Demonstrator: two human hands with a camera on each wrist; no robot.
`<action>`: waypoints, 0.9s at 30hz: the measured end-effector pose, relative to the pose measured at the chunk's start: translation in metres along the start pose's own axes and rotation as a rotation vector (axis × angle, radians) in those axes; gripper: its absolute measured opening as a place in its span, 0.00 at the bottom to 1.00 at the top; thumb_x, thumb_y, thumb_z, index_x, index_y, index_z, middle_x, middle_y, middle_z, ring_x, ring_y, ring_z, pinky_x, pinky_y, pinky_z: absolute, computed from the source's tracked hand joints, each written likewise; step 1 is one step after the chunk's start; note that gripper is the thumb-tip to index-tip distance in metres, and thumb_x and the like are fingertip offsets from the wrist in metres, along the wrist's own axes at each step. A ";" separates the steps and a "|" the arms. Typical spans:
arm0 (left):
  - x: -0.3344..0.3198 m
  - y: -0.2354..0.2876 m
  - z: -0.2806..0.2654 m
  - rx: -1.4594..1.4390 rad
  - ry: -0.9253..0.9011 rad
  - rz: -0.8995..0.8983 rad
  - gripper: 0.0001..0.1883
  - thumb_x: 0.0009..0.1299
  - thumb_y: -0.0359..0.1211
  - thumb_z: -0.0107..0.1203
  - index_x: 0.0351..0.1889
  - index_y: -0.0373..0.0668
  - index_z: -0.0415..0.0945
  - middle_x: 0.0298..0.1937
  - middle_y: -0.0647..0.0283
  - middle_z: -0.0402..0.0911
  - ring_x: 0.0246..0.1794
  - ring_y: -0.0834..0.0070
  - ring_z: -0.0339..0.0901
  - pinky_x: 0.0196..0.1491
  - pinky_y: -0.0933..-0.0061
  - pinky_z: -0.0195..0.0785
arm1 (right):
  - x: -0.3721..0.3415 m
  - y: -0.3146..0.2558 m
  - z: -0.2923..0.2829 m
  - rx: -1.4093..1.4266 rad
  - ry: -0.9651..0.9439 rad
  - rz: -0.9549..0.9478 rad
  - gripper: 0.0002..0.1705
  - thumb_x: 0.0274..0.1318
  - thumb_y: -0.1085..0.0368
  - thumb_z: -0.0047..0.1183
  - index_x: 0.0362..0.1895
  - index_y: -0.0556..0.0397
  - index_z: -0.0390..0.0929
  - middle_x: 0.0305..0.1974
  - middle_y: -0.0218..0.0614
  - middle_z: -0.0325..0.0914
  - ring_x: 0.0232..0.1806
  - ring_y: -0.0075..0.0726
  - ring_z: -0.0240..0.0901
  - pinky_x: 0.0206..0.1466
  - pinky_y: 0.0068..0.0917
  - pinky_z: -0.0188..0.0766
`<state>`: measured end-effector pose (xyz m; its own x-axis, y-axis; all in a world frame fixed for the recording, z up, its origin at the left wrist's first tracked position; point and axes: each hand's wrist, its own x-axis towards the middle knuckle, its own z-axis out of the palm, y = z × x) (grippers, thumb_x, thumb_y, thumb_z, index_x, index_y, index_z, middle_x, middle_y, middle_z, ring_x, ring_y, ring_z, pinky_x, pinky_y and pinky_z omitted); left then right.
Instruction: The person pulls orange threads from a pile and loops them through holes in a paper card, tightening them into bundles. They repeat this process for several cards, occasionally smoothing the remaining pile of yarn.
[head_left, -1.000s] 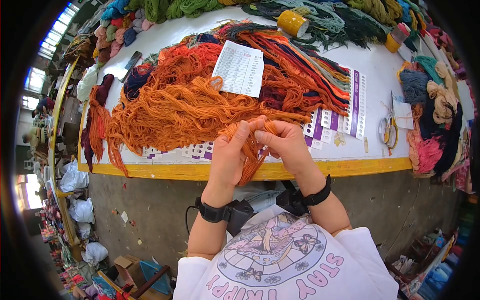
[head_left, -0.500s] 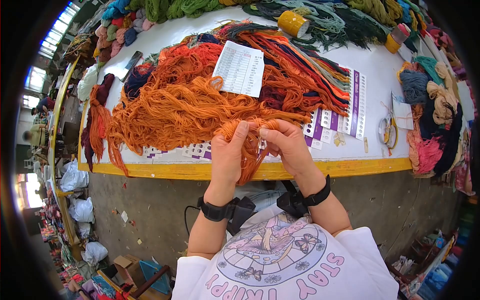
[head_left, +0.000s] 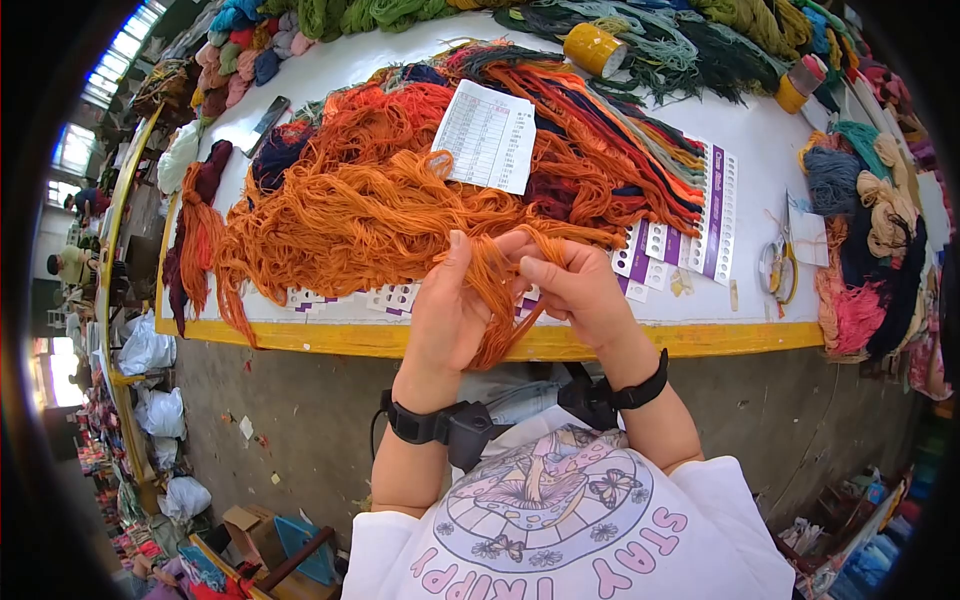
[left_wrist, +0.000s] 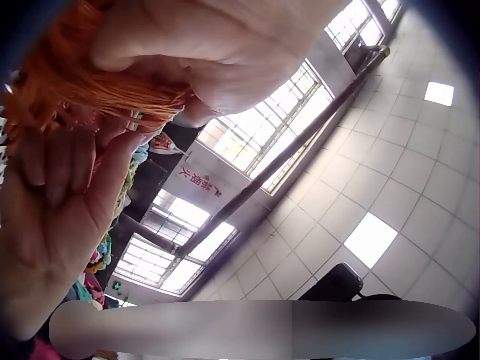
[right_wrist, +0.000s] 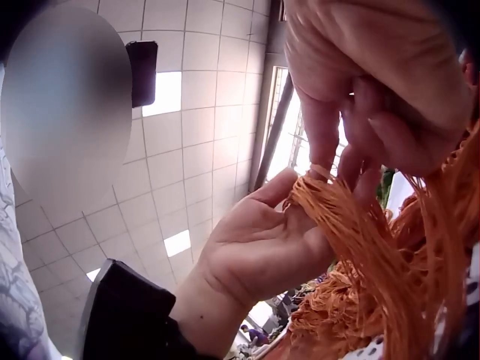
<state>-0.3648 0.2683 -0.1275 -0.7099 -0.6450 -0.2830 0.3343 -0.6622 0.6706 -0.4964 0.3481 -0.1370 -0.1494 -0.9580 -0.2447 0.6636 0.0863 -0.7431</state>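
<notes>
We see a soft orange skein [head_left: 494, 342], its fine strands drooping at the table's straight yellow edge [head_left: 700, 339], pinched by the right hand [head_left: 585, 295]; strands hide the left hand's [head_left: 443, 315] fingers, so we cannot tell its grip. Beyond lies a tangled yarn pile [head_left: 345, 220], with bare white tabletop [head_left: 765, 165] far right.

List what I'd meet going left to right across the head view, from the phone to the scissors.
Black phone → left hand → hanging orange threads → right hand → rightmost purple-and-white card → scissors.
</notes>
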 end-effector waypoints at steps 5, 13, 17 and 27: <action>-0.002 0.003 0.006 0.062 -0.050 -0.036 0.19 0.70 0.37 0.44 0.48 0.28 0.68 0.45 0.55 0.74 0.45 0.73 0.72 0.49 0.73 0.66 | 0.002 0.011 0.007 -0.242 0.100 -0.108 0.08 0.48 0.67 0.57 0.34 0.56 0.77 0.20 0.25 0.72 0.13 0.11 0.53 0.14 0.11 0.47; 0.000 0.000 -0.002 0.159 0.014 0.072 0.11 0.67 0.32 0.49 0.41 0.32 0.74 0.38 0.59 0.78 0.36 0.76 0.75 0.39 0.76 0.70 | -0.001 0.014 0.002 -0.184 0.107 -0.129 0.10 0.51 0.66 0.55 0.38 0.56 0.77 0.28 0.28 0.77 0.24 0.14 0.69 0.23 0.12 0.63; 0.000 -0.004 -0.001 0.204 0.048 0.106 0.12 0.67 0.35 0.49 0.39 0.34 0.75 0.38 0.60 0.78 0.35 0.78 0.74 0.36 0.79 0.68 | 0.000 0.019 -0.001 -0.116 0.105 -0.133 0.10 0.51 0.65 0.55 0.37 0.56 0.77 0.29 0.29 0.78 0.25 0.15 0.71 0.23 0.12 0.64; -0.001 -0.008 -0.003 0.221 0.049 0.096 0.18 0.69 0.38 0.46 0.46 0.31 0.71 0.42 0.58 0.76 0.40 0.74 0.74 0.42 0.72 0.68 | 0.009 0.034 -0.006 -0.486 0.136 -0.383 0.10 0.52 0.63 0.54 0.37 0.56 0.77 0.25 0.27 0.75 0.19 0.14 0.64 0.21 0.12 0.60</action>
<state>-0.3656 0.2732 -0.1346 -0.6489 -0.7219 -0.2402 0.2511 -0.5013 0.8280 -0.4798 0.3439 -0.1683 -0.4232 -0.9051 0.0416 0.1407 -0.1110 -0.9838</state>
